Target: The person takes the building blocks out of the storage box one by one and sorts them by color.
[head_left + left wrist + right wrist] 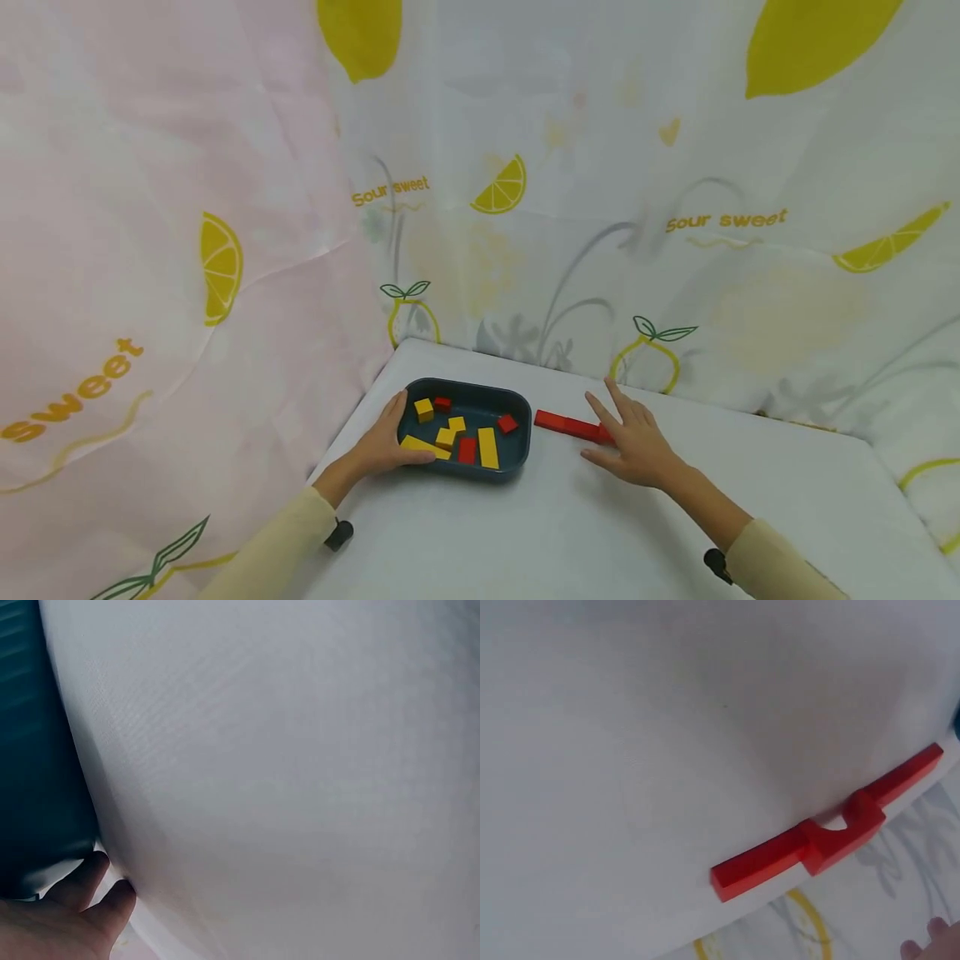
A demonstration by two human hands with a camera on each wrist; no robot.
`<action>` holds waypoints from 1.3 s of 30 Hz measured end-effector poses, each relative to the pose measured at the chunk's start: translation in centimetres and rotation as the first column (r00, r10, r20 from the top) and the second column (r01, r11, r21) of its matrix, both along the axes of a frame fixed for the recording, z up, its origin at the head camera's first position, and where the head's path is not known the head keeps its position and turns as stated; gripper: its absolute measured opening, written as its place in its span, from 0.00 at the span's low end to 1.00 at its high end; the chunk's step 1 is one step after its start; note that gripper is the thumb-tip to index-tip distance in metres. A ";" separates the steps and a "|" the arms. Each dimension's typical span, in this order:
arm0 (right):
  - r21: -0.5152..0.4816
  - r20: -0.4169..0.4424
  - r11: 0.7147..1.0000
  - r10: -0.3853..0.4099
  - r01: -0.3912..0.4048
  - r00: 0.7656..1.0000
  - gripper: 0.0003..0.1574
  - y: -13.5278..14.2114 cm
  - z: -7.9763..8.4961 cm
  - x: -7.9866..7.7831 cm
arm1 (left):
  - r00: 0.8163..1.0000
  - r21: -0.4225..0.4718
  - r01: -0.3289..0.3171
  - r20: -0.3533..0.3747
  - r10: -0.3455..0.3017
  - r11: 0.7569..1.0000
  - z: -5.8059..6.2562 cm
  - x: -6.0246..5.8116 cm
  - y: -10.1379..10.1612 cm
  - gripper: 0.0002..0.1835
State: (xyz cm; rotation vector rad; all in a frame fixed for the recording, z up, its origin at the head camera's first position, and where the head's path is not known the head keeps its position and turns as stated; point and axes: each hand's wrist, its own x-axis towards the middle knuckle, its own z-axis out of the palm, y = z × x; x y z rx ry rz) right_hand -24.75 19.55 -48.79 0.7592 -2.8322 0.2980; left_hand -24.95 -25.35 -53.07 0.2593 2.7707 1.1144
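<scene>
A dark blue tray (472, 385) of wooden-looking blocks stands on the white table. My left hand (382, 437) holds its left end, the thumb over the near rim and the fingers along the outer side. In the left wrist view, fingertips (94, 862) show by the corner of the tray (37, 750). My right hand (633, 442), fingers spread and holding nothing, hovers at the right end of a row of red blocks (566, 426). The right wrist view shows that row as a notched block (844, 836) between two long bars, with fingertips (937, 928) at the lower corner.
Inside the tray lie several yellow blocks (488, 448) and red blocks (467, 450), some long, some small. A curtain (480, 275) printed with lemons hangs behind and to the left of the white table (540, 542).
</scene>
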 end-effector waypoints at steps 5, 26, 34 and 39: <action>0.011 0.006 0.999 0.032 -0.032 0.999 0.57 -1.6 0.4 -0.1 | 1.000 0.001 -0.010 0.005 0.010 1.000 -0.2 -0.2 0.1 0.71; -0.013 0.100 0.992 0.129 -0.128 0.987 0.57 -7.6 0.1 -1.2 | 1.000 0.003 -0.028 0.004 0.028 1.000 -0.8 0.5 0.1 0.71; -0.038 0.071 0.973 0.230 -0.228 0.971 0.55 -10.6 0.2 -1.4 | 0.999 -0.007 -0.035 -0.030 0.035 0.999 -0.7 0.3 0.4 0.71; -0.081 0.092 0.963 0.263 -0.256 0.960 0.57 -12.2 -0.2 -1.9 | 0.999 -0.010 -0.051 -0.016 0.050 0.999 -0.5 0.3 0.5 0.71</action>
